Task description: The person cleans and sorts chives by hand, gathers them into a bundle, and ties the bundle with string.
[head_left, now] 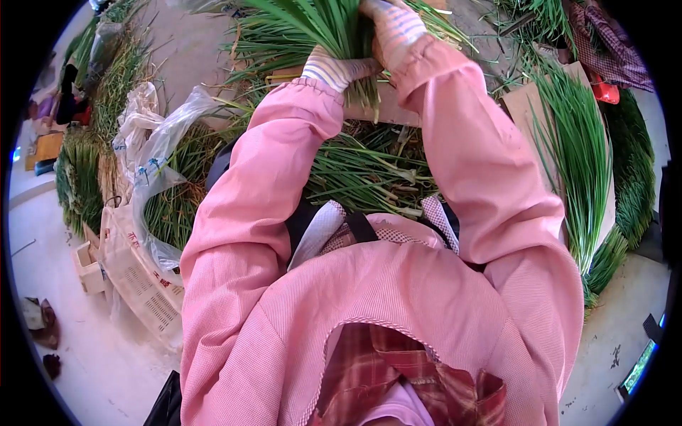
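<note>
A bunch of long green stalks (330,25) was held up over the near edge of a brown board (394,106), its cut ends pointed down toward the body. By the gloved left hand (323,67), the lower stalks were clasped with fingers closed round them; by the gloved right hand (398,32), the other side was met, though how far its fingers were bent could not be told, the far edge of the view cutting them off. The step in hand was judged to be a gathering hold, by which a firm, level grip was called for. Loose stalks (369,167) were strewn below the board's near edge, and a long bundle (579,156) was laid along the right edge of a cardboard sheet (524,106).
</note>
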`<state>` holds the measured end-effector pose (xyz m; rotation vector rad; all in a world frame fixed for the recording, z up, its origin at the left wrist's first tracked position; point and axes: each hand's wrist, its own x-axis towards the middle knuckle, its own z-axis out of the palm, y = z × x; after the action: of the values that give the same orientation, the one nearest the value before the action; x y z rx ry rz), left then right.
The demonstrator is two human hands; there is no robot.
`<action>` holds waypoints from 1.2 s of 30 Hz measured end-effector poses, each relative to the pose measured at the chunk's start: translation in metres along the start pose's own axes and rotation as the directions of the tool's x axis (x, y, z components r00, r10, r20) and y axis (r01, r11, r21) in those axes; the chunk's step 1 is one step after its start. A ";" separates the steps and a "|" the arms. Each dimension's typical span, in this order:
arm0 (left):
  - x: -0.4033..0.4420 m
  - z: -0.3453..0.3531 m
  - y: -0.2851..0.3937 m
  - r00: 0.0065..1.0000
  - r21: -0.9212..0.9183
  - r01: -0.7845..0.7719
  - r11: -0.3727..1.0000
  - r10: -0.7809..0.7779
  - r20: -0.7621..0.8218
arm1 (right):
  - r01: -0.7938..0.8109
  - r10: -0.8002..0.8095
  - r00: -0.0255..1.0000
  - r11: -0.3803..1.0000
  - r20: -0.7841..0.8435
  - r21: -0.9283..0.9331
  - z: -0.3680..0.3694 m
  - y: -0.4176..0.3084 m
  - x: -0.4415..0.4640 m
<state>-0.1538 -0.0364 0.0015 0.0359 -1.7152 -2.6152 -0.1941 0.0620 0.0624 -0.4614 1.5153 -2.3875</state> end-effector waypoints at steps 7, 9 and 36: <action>-0.055 0.012 0.048 0.913 -0.316 0.253 0.914 -0.334 -0.235 | 0.159 0.013 0.974 0.676 0.226 -0.720 -0.007 -0.053 -0.004; -0.062 0.008 0.056 0.907 -0.372 0.256 0.892 -0.355 -0.227 | -0.049 0.146 0.988 0.645 0.059 -0.762 -0.009 -0.073 -0.052; -0.098 0.052 0.004 0.953 -0.552 -0.029 0.833 -0.144 -0.267 | 0.109 0.154 0.975 0.292 0.159 -0.950 -0.075 -0.056 -0.197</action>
<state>-0.0577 0.0116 0.0272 0.4563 -0.8348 -2.8531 -0.0489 0.2246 0.0598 -0.8732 2.6696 -0.9723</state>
